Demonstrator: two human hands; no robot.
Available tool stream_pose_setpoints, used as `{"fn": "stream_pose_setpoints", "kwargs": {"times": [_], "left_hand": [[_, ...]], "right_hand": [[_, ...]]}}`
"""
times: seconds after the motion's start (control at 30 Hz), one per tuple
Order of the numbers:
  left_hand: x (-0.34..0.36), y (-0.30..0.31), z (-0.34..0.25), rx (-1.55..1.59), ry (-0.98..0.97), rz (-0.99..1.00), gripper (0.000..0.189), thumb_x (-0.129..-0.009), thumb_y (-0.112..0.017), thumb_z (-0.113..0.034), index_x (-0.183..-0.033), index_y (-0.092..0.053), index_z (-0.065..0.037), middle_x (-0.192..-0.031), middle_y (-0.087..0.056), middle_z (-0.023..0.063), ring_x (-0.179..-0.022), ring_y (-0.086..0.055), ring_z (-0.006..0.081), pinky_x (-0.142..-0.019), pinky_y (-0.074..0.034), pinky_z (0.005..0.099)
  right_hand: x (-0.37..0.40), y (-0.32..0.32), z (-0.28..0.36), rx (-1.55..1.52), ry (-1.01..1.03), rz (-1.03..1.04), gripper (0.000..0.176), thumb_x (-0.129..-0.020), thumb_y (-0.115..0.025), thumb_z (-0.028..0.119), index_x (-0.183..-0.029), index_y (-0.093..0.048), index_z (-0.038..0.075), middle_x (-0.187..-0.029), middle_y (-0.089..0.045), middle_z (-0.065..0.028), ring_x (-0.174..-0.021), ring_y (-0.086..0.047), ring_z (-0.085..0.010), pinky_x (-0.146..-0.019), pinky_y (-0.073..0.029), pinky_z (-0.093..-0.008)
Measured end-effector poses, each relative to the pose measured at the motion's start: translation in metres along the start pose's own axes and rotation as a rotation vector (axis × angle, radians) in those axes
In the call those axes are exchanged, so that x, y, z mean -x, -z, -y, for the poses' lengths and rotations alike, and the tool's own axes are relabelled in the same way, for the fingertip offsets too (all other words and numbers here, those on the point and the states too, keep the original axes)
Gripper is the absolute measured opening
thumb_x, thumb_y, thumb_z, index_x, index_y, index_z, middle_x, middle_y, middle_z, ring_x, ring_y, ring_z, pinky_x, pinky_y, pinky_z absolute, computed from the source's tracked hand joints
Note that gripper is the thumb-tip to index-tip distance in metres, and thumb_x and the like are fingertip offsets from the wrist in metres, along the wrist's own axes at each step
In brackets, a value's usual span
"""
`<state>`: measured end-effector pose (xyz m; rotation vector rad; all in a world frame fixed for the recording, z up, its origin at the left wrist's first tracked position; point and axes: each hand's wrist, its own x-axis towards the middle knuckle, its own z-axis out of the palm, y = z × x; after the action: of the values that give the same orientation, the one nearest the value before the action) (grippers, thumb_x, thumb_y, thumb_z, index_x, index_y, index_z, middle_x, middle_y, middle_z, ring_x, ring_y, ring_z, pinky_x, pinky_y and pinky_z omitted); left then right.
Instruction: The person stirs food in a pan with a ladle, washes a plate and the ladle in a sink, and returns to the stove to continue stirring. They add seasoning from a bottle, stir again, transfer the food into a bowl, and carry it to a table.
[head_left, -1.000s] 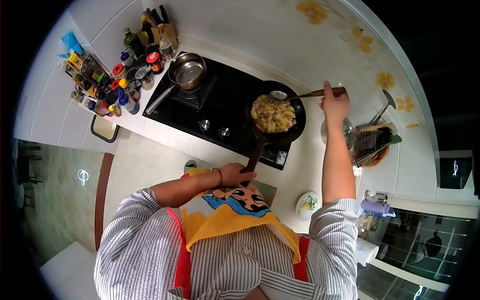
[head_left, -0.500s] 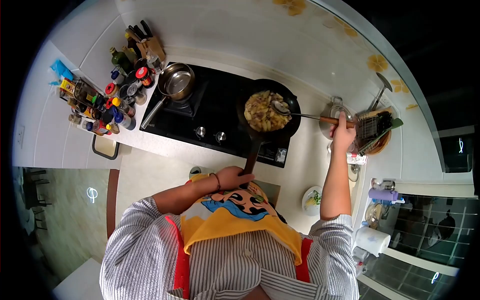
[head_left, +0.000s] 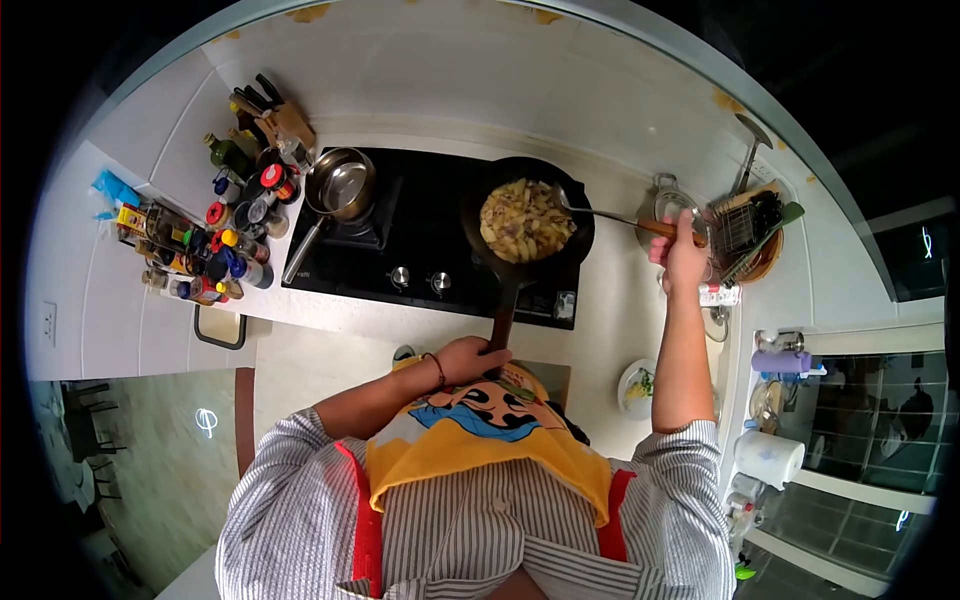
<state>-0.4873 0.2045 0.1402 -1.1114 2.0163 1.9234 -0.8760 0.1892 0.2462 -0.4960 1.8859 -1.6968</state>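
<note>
A dark wok (head_left: 585, 235) sits over the right part of the black stove, filled with chopped, browned food (head_left: 525, 222) that looks like potato pieces. My left hand (head_left: 470, 360) is closed around the wok's wooden handle (head_left: 504, 318), close to my yellow apron. Held in my right hand (head_left: 686, 258) is a metal spatula or ladle with a wooden handle (head_left: 660, 229); its shaft (head_left: 610, 214) reaches left over the wok's rim. The head of this utensil (head_left: 562, 198) is at the right edge of the food, and its exact shape is hard to make out.
A steel saucepan (head_left: 340, 184) stands on the left burner. Seasoning bottles (head_left: 240, 245) and a knife block (head_left: 290, 124) crowd the left counter. At right are a utensil basket (head_left: 765, 262), a glass jar (head_left: 672, 200) and a white plate (head_left: 636, 390) with chopped greens.
The utensil's head has shifted from within the food to its right edge. My right hand stays on the wooden handle, my left on the wok. The whole view has tilted slightly.
</note>
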Motion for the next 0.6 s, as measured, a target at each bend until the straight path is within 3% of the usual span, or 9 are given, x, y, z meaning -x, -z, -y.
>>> {"fn": "stream_pose_setpoints", "kwargs": {"times": [0.2,0.33,0.5,0.6], "left_hand": [[0.0,-0.002,0.003,0.034,-0.002,-0.007,0.061,-0.099,-0.059,-0.059,-0.102,-0.076,0.0,-0.092,-0.076,0.0114,-0.085,-0.07,0.0211,-0.083,-0.054,0.033],[0.001,0.0,-0.001,-0.01,0.008,-0.016,0.06,-0.098,-0.06,-0.058,-0.102,-0.077,-0.001,-0.093,-0.076,0.0121,-0.085,-0.07,0.0213,-0.082,-0.054,0.033],[-0.002,-0.003,0.006,0.013,-0.004,-0.003,0.061,-0.1,-0.058,-0.057,-0.104,-0.075,0.001,-0.092,-0.075,0.0114,-0.085,-0.07,0.0203,-0.082,-0.054,0.0335],[-0.001,-0.003,0.005,0.075,-0.028,0.012,0.059,-0.101,-0.058,-0.055,-0.103,-0.074,0.002,-0.091,-0.074,0.0102,-0.085,-0.069,0.0186,-0.08,-0.054,0.0331]], "right_hand": [[-0.01,0.019,-0.047,-0.093,-0.181,0.041,0.055,-0.103,-0.056,0.054,-0.103,-0.069,0.001,-0.063,-0.064,-0.0082,-0.045,-0.056,-0.0158,-0.043,-0.046,-0.0286],[-0.015,0.043,-0.044,-0.276,-0.334,0.12,0.058,-0.103,-0.052,0.06,-0.113,-0.067,0.005,-0.069,-0.066,-0.0068,-0.052,-0.061,-0.0151,-0.048,-0.052,-0.0275],[0.013,0.042,-0.012,-0.1,-0.175,0.179,0.051,-0.101,-0.059,0.054,-0.113,-0.065,0.005,-0.076,-0.068,-0.0089,-0.06,-0.066,-0.0178,-0.052,-0.055,-0.0281],[0.021,0.035,-0.016,-0.086,-0.224,0.156,0.052,-0.102,-0.057,0.054,-0.114,-0.066,0.004,-0.077,-0.069,-0.01,-0.06,-0.067,-0.0187,-0.054,-0.055,-0.028]]}}
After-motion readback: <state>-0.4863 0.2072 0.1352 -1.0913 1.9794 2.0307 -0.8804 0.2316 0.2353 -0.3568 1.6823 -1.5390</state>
